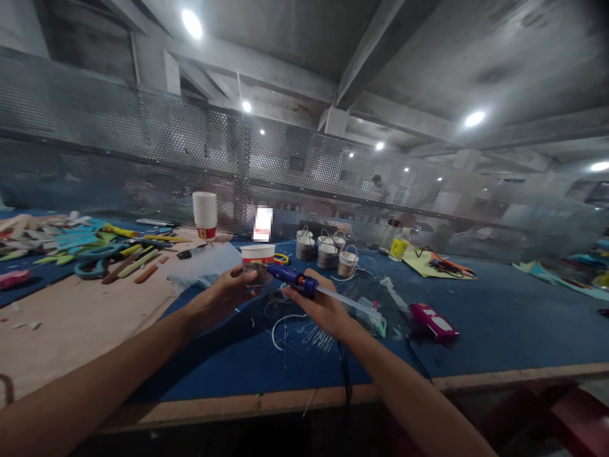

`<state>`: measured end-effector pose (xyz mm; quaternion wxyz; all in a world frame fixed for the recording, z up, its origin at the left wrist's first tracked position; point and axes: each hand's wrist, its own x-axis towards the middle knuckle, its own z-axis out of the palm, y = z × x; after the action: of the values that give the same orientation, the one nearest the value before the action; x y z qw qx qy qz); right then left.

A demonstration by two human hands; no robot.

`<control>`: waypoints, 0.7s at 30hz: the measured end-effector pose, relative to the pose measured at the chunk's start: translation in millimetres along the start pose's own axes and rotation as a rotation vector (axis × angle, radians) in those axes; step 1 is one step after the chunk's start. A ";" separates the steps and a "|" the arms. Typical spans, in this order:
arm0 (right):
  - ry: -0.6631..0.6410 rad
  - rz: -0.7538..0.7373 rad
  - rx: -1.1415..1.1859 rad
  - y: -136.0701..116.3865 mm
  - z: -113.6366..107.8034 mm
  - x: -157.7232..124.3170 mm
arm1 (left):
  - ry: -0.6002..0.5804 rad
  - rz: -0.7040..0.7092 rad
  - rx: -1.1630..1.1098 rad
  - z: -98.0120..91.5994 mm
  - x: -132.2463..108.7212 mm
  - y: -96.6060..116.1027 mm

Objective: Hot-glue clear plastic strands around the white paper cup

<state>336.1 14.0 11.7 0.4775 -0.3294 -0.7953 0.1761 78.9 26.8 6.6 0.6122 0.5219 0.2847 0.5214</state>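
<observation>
Near the middle of the table, my left hand is closed around a paper cup with a white rim and a red band. The cup's lower part is darker and partly hidden by my fingers. My right hand grips a blue glue gun, with a long clear glue stick jutting out of its back. The gun's nozzle points left at the side of the cup; whether it touches, I cannot tell. Behind the cup lies a yellow-handled tool, partly covered.
A stack of paper cups stands behind on the left. Several small handled buckets stand behind my right hand. Scissors and foam pieces lie far left. To the right are a pink box, a yellow-labelled bottle and thin white strands.
</observation>
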 end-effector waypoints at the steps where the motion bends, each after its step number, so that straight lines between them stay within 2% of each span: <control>1: 0.002 -0.001 -0.012 0.0 0.0 -0.1 | 0.005 -0.003 0.006 0.6 -0.1 0.5; 21: 0.035 -0.039 -0.122 0.8 1.0 -5.1 | 0.024 -0.017 0.026 7.2 -3.4 5.7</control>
<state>337.2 11.1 7.5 0.4736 -0.3454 -0.8024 0.1121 82.4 20.6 13.4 0.6062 0.5212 0.3030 0.5187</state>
